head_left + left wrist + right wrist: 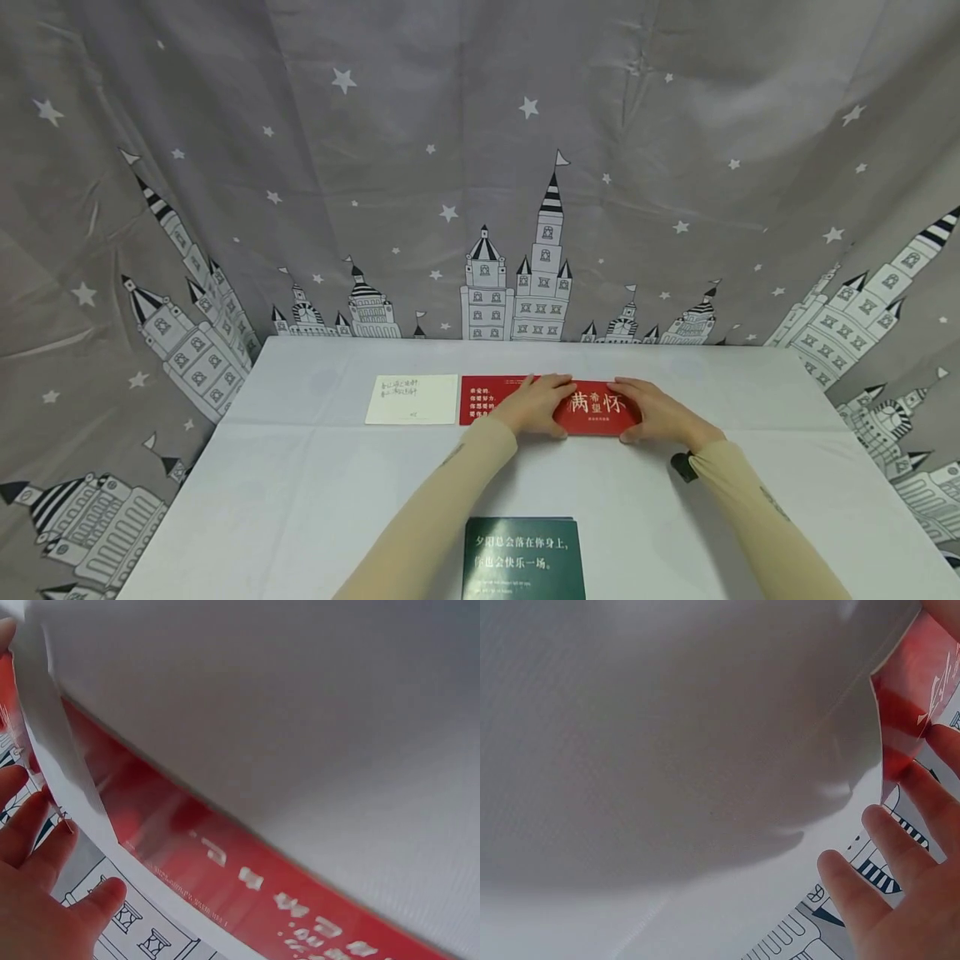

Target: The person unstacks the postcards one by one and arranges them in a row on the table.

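Note:
A red card [597,408] with large white characters lies lengthwise between both hands near the back of the white table. My left hand [534,406] holds its left end, thumb at the near edge and fingers at the far edge. At the other end, my right hand [662,414] holds it in the same way. Under the left hand and forearm, a second red card [480,400] with lines of white text is partly hidden. It also shows in the left wrist view as a long red card [225,855]. Part of the held card [907,712] appears in the right wrist view.
A cream card [412,400] with handwriting adjoins the second red card on its left. At the table's near side lies a stack of dark green cards [522,554]. Behind the table [300,467] hangs a grey curtain [420,108] printed with castles and stars.

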The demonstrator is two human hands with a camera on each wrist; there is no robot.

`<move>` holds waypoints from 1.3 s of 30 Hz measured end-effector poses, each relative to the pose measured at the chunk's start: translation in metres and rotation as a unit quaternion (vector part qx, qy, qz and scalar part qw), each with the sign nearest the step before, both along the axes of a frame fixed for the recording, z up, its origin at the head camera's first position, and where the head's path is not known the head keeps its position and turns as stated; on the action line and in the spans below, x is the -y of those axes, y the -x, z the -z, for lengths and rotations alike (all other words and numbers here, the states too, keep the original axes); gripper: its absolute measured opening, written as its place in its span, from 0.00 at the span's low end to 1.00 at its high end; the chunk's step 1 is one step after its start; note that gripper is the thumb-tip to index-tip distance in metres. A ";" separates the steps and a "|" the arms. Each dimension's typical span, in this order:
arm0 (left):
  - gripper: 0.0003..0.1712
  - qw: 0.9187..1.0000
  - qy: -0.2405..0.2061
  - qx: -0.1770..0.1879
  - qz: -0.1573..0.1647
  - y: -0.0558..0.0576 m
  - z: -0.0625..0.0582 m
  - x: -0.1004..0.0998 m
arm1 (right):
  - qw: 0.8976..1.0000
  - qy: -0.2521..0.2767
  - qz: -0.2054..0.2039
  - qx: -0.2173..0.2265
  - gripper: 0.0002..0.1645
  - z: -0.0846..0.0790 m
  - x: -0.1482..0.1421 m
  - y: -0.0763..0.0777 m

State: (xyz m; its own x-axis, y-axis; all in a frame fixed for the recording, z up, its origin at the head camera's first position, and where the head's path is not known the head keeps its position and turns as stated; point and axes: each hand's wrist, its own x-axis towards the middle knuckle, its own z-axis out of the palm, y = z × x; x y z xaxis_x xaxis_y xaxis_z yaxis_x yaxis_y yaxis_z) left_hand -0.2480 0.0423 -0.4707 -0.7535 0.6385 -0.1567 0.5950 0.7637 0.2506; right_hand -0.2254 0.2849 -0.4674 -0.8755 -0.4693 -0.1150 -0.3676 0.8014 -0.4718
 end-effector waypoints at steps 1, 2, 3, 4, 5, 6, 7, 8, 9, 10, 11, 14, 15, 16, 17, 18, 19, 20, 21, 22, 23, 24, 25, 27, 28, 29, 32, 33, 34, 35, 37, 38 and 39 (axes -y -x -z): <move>0.47 1.000 0.000 0.001 -0.001 0.001 -0.001 -0.001 | 1.000 0.000 0.002 0.002 0.49 -0.001 0.000 0.001; 0.47 1.000 0.000 0.002 -0.001 0.002 -0.002 -0.001 | 1.000 -0.001 0.003 0.004 0.49 -0.001 0.000 0.001; 0.46 1.000 0.000 0.003 -0.003 0.002 -0.003 -0.001 | 1.000 -0.001 0.005 0.006 0.50 -0.001 0.001 0.002; 0.46 1.000 0.002 0.003 -0.002 0.003 -0.004 -0.002 | 1.000 -0.003 0.005 0.007 0.50 -0.002 0.001 0.003; 0.46 1.000 0.002 0.005 -0.003 0.004 -0.005 -0.002 | 1.000 -0.005 0.005 0.007 0.50 -0.002 0.002 0.004; 0.46 1.000 0.003 0.006 -0.003 0.005 -0.005 -0.003 | 1.000 -0.006 0.007 0.009 0.50 -0.002 0.002 0.004; 0.46 1.000 0.004 0.007 -0.004 0.005 -0.005 -0.003 | 1.000 -0.008 0.006 0.010 0.50 -0.003 0.003 0.005; 0.46 1.000 0.005 0.008 -0.005 0.006 -0.005 -0.003 | 1.000 -0.009 0.007 0.010 0.50 -0.003 0.003 0.006; 0.46 1.000 0.006 0.009 -0.005 0.007 -0.005 -0.003 | 1.000 -0.010 0.005 0.010 0.50 -0.004 0.004 0.006; 0.46 1.000 0.007 0.010 -0.005 0.008 -0.005 -0.003 | 1.000 -0.010 0.004 0.009 0.50 -0.004 0.004 0.007; 0.45 1.000 0.006 0.011 -0.005 0.008 -0.004 -0.003 | 1.000 -0.010 0.004 0.009 0.50 -0.004 0.004 0.008; 0.45 1.000 0.005 0.011 -0.006 0.010 -0.004 -0.003 | 1.000 -0.009 0.001 0.004 0.50 -0.004 0.003 0.010; 0.45 1.000 0.005 0.010 -0.005 0.010 -0.003 -0.003 | 1.000 -0.009 -0.002 0.000 0.50 -0.004 0.003 0.010; 0.45 1.000 0.006 0.010 -0.004 0.010 -0.003 -0.003 | 1.000 -0.009 -0.004 -0.003 0.50 -0.003 0.002 0.011; 0.45 1.000 0.005 0.010 -0.004 0.011 -0.003 -0.003 | 1.000 -0.010 -0.007 -0.006 0.49 -0.003 0.002 0.012; 0.45 1.000 0.005 0.011 -0.004 0.011 -0.003 -0.003 | 1.000 -0.010 -0.008 -0.008 0.49 -0.002 0.002 0.012; 0.45 1.000 0.005 0.011 -0.004 0.012 -0.003 -0.004 | 1.000 -0.010 -0.010 -0.009 0.49 -0.002 0.001 0.013; 0.45 1.000 0.005 0.013 -0.005 0.013 -0.003 -0.004 | 1.000 -0.010 -0.011 -0.010 0.49 -0.002 0.001 0.013; 0.45 1.000 0.004 0.014 -0.007 0.013 -0.003 -0.004 | 1.000 -0.008 -0.013 -0.011 0.49 -0.002 0.001 0.014; 0.45 1.000 0.004 0.015 -0.009 0.014 -0.004 -0.004 | 1.000 -0.007 -0.013 -0.010 0.49 -0.002 0.002 0.014; 0.45 1.000 0.004 0.017 -0.011 0.014 -0.004 -0.005 | 1.000 -0.006 -0.013 -0.009 0.49 -0.002 0.002 0.015; 0.45 1.000 0.006 0.018 -0.012 0.015 -0.004 -0.005 | 1.000 -0.005 -0.012 -0.007 0.49 -0.003 0.002 0.015; 0.45 1.000 0.007 0.019 -0.013 0.015 -0.004 -0.005 | 1.000 -0.005 -0.012 -0.006 0.49 -0.003 0.002 0.016; 0.45 1.000 0.008 0.022 -0.016 0.016 -0.005 -0.006 | 1.000 -0.009 -0.012 -0.003 0.49 -0.004 0.003 0.017; 0.45 1.000 0.008 0.023 -0.017 0.016 -0.005 -0.006 | 1.000 -0.011 -0.010 0.000 0.49 -0.004 0.003 0.017; 0.45 1.000 0.009 0.024 -0.017 0.016 -0.005 -0.006 | 1.000 -0.013 -0.008 0.003 0.49 -0.004 0.004 0.017; 0.45 0.999 0.008 0.028 -0.020 0.017 -0.005 -0.006 | 1.000 -0.018 -0.007 0.010 0.49 -0.004 0.005 0.018; 0.45 0.999 0.009 0.029 -0.021 0.017 -0.005 -0.007 | 1.000 -0.017 -0.005 0.013 0.49 -0.004 0.005 0.018; 0.45 0.999 0.010 0.029 -0.022 0.017 -0.005 -0.007 | 1.000 -0.017 -0.005 0.015 0.49 -0.005 0.005 0.018; 0.45 0.999 0.011 0.030 -0.022 0.017 -0.005 -0.007 | 1.000 -0.016 -0.004 0.018 0.49 -0.005 0.006 0.018; 0.45 0.999 0.013 0.030 -0.024 0.017 -0.004 -0.008 | 1.000 -0.017 -0.003 0.021 0.48 -0.005 0.006 0.018; 0.45 0.999 0.015 0.030 -0.024 0.017 -0.004 -0.008 | 1.000 -0.017 -0.002 0.022 0.48 -0.004 0.006 0.018; 0.45 0.999 0.017 0.031 -0.025 0.017 -0.004 -0.008 | 1.000 -0.018 -0.001 0.024 0.48 -0.004 0.006 0.018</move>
State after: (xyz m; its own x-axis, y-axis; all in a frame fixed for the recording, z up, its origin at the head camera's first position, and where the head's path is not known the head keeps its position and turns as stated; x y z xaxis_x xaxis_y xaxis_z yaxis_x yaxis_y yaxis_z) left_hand -0.2647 0.0503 -0.4670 -0.7723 0.5945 -0.2239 0.5407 0.8002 0.2594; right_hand -0.2439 0.2784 -0.4634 -0.8675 -0.4666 -0.1725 -0.3478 0.8169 -0.4602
